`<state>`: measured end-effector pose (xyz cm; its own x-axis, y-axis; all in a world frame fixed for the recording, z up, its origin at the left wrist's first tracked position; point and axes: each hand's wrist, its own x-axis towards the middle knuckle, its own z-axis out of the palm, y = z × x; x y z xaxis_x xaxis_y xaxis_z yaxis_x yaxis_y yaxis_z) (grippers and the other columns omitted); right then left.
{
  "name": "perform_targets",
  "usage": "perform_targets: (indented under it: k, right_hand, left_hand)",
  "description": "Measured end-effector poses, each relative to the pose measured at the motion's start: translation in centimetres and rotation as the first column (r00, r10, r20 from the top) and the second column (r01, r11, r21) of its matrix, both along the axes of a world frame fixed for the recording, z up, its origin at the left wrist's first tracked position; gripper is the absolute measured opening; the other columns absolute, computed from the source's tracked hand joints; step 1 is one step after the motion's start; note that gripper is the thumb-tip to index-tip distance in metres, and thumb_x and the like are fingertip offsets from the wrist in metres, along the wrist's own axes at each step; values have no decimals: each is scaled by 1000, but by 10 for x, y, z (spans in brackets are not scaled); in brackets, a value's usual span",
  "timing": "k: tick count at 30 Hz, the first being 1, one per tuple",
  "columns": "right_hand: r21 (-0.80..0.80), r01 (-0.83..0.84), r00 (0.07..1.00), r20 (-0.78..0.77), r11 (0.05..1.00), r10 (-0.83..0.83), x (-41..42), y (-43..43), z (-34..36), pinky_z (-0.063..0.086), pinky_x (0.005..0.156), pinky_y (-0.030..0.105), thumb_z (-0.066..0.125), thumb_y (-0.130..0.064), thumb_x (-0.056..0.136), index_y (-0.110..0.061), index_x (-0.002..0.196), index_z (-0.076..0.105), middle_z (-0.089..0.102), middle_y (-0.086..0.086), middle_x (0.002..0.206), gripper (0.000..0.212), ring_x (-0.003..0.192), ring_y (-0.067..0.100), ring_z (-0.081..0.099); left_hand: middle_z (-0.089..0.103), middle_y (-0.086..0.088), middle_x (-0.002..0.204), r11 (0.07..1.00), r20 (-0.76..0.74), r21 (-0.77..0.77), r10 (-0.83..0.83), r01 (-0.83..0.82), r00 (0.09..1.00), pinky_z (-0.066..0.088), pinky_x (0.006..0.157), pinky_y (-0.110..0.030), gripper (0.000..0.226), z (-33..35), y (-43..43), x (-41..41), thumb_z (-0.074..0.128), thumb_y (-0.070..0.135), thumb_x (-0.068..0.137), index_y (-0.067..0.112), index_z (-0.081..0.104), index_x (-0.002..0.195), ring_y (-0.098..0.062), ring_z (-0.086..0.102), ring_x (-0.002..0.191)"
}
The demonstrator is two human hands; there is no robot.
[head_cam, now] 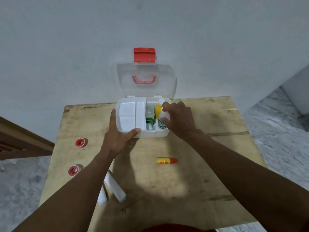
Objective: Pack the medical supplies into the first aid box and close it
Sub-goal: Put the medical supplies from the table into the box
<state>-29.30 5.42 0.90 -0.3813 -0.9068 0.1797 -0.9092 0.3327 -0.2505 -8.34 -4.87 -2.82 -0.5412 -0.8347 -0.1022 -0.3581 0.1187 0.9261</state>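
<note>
Box (pixel 150 134): far middle of table (pixel 217 164), lid (pixel 145 87) up behind.
In box: tray (pixel 132 114) left; bottle (pixel 162 122) right, another bottle (pixel 158 110) behind it.
Before box: lying bottle (pixel 167 160).
Table left: tape rolls (pixel 80 142), wrapped rolls (pixel 115 186) nearer.

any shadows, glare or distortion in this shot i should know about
Head view: wide-angle lens slightly bows the table edges; the arms throw a soft shadow on the wood between them; faint glint on the clear lid; floor at right looks smeared.
</note>
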Motion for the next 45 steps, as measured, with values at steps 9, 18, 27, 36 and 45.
perform_targets:
  k: [9,18,27,36,45]
  right_hand:
    - [-5,195,978,-70,981,-195,18,-8,-3,44,73,40,62,-12,85,-15,109,51,66,11,92,27,91,34,57]
    - [-39,223,970,109,974,-218,28,-2,1,45,79,38,70,-9,81,-7,117,50,59,18,107,41,97,36,56]
    - [-78,281,947,184,957,-263,55,65,-18,48,71,35,64,-13,85,-10,100,59,64,9,92,16,84,27,60]
    - [282,101,921,335,954,-197,68,107,-57,47,86,36,72,-17,75,-15,110,67,64,10,106,35,99,28,57]
    - [147,40,922,376,988,-93,56,107,-56,44,71,30,70,-17,80,-13,96,68,68,5,92,17,80,19,59]
  left_hand:
    - [50,9,131,1000,42,11,-8,8,999,52,94,-46,103,-5,-3,3,80,55,63,35,22,146,-20,52,116]
    - [46,3,141,1000,43,17,-8,7,999,47,100,-47,111,-3,-3,4,81,50,65,33,13,151,-25,49,123]
    - [46,4,143,1000,48,-2,-19,19,999,43,99,-37,114,-3,-3,5,87,40,70,27,11,154,-21,49,124]
    - [41,3,151,999,57,45,0,-2,998,37,102,-33,117,0,0,4,85,37,72,28,5,156,-24,45,132]
    - [37,5,150,999,55,49,4,-7,998,40,106,-40,116,-2,0,3,86,38,70,32,8,155,-20,43,128]
